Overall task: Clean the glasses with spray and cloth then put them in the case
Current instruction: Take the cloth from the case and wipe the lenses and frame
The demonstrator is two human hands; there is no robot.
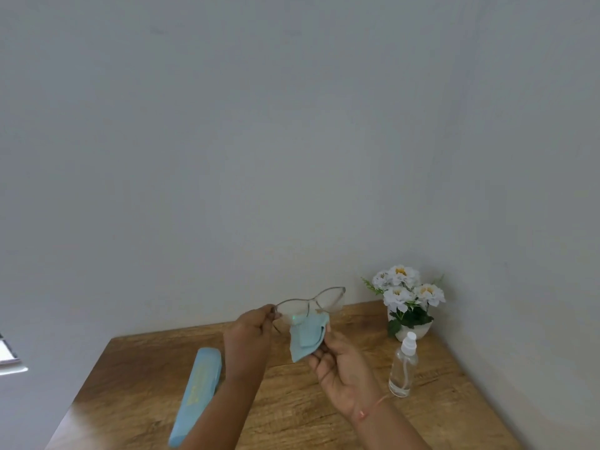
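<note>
Head view looks down on a wooden table (130,384) set into a corner of pale grey walls, with both hands raised above its middle. Held between them is a pair of glasses (310,302) with a thin, light-coloured frame and clear lenses; the frame's colour reads as pale grey or beige, though the soft picture makes it hard to be sure. The glasses hang in the air above the table, touching nothing but the hands and the cloth. Their long axis runs from lower left to upper right, the left end down at the fingers and the right end tilted up toward the wall. One temple arm seems to trail down behind the left lens.

The left hand (251,328) is closed in a pinch on the left end of the frame, at the hinge. The right hand (341,368) is palm up, with fingers curled around a light blue cloth (306,337), which is folded over and pressed against the lower edge of the left lens. A thin orange-pink band sits on the right wrist.

On the table to the left lies a long light blue case (198,391), closed, its length running from near-left to far-right. To the right stands a clear spray bottle (403,368) with a white nozzle, upright. Behind it, in the corner, is a white pot of white flowers (406,297).
</note>
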